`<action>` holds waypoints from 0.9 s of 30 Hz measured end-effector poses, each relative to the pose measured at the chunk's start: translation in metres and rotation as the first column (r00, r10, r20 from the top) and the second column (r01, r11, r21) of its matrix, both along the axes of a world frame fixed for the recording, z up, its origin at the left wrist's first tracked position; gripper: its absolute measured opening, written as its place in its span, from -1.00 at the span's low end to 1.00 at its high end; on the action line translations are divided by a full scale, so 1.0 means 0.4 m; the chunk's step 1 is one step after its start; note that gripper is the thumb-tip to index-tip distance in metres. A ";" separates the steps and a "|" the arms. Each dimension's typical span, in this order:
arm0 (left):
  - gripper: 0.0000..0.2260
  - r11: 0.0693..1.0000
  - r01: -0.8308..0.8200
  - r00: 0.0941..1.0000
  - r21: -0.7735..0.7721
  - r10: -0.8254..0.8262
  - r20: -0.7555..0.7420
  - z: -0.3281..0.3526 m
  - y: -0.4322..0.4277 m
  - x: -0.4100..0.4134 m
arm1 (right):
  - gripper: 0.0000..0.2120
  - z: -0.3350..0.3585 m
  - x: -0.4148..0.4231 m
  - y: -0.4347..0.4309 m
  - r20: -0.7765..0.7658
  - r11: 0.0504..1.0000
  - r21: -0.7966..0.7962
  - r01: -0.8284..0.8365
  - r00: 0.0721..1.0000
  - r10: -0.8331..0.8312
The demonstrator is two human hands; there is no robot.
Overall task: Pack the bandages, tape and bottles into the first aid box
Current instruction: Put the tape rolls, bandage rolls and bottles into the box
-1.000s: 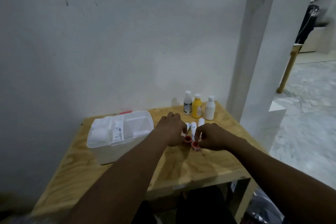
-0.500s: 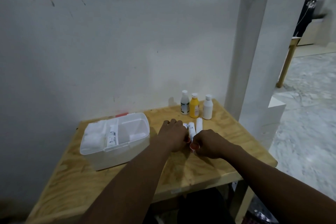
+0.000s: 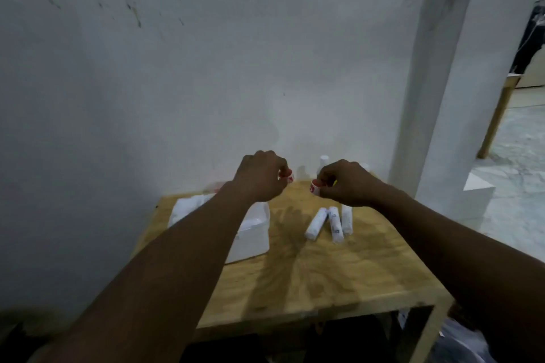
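While held above the table (image 3: 339, 274), hands: a small tape roll (image 3: 288, 177) is pinched by the left hand (image 3: 262, 178), a second roll (image 3: 315, 187) by the right hand (image 3: 349, 184).
First aid box (image 3: 253, 240): at 9 o'clock of the bandages (image 3: 317, 222), half hidden by the left forearm.
Bottles (image 3: 323, 160): at 12 o'clock, mostly hidden behind the right hand.
Risk: a roll could be dropped from so light a pinch and lost off the table edge; bottles could be toppled by the right wrist.
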State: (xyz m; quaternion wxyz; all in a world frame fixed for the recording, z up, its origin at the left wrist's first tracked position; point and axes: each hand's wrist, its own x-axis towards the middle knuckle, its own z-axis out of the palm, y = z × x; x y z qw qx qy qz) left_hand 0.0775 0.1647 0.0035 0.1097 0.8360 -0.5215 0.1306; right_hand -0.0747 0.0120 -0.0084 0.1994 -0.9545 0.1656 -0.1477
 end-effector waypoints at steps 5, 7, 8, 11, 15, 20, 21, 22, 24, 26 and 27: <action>-0.77 0.976 -0.195 0.975 -0.094 0.183 -0.127 0.048 0.183 0.156 | -0.77 0.040 0.131 0.125 0.066 0.993 0.017 -0.115 0.991 0.113; -0.77 0.960 -0.262 0.953 -0.100 0.240 -0.186 0.041 0.248 0.207 | -0.74 0.036 0.177 0.183 0.088 0.986 0.012 -0.165 0.983 0.164; -0.77 0.952 -0.289 0.941 -0.104 0.261 -0.217 0.034 0.279 0.230 | -0.74 0.031 0.203 0.215 0.096 0.982 0.016 -0.190 0.978 0.187; -0.76 0.935 -0.337 0.911 -0.110 0.294 -0.290 0.011 0.347 0.277 | -0.75 0.009 0.278 0.297 0.096 0.972 0.030 -0.232 0.969 0.228; -0.76 0.935 -0.335 0.900 -0.114 0.282 -0.334 -0.016 0.376 0.308 | -0.80 -0.027 0.355 0.359 0.084 0.974 0.002 -0.227 0.971 0.226; -0.78 0.945 -0.308 0.886 -0.110 0.243 -0.394 -0.043 0.364 0.329 | -0.79 -0.071 0.404 0.378 -0.003 0.975 -0.082 -0.207 0.978 0.208; -0.78 0.948 -0.299 0.887 -0.111 0.233 -0.400 -0.047 0.358 0.329 | -0.79 -0.078 0.406 0.378 -0.021 0.972 -0.103 -0.211 0.978 0.209; -0.78 0.951 -0.290 0.886 -0.110 0.224 -0.406 -0.050 0.351 0.330 | -0.79 -0.084 0.407 0.377 -0.037 0.969 -0.122 -0.217 0.976 0.214; -0.77 0.955 -0.279 0.885 -0.101 0.215 -0.414 -0.056 0.338 0.331 | -0.78 -0.087 0.404 0.376 -0.063 0.959 -0.157 -0.237 0.971 0.229; -0.77 0.957 -0.272 0.884 -0.095 0.210 -0.418 -0.061 0.325 0.332 | -0.79 -0.085 0.405 0.374 -0.097 0.942 -0.206 -0.265 0.963 0.250; -0.76 0.959 -0.267 0.884 -0.089 0.207 -0.419 -0.064 0.319 0.332 | -0.80 -0.081 0.405 0.373 -0.124 0.932 -0.229 -0.283 0.958 0.260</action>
